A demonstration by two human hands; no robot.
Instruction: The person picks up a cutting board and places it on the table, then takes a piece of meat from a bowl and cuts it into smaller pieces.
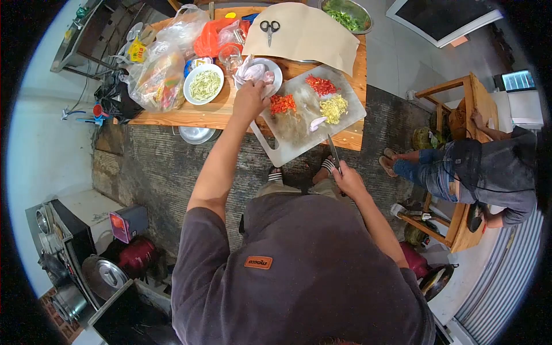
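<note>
Left hand: the left hand [251,102] reaches to upper centre of the frame and lies on the near rim of a white plate [276,70], fingers curled down over pale peeled shallots [256,72]; whether it grips one cannot be told.
Right hand: the right hand [347,179], at centre frame close to the body, is closed round the handle of a knife [334,150], whose blade points up toward the near edge of the cutting board [293,135].
Cutting board: it lies tilted on the front edge of the wooden table [190,118], its handle end overhanging the edge. It carries two heaps of chopped red chilli [321,85], a yellow chopped heap [333,107] and one shallot piece [317,123] just above the knife tip.
Left of the plate: a white bowl [186,87] of pale green slices, with plastic bags [158,72] piled beyond it.
Back of the table: scissors [269,29] rest on brown paper [310,40]; a metal bowl [368,26] of greens stands at the top edge.
Right of the frame: a second person [489,172] sits on a wooden seat, well apart from the table.
</note>
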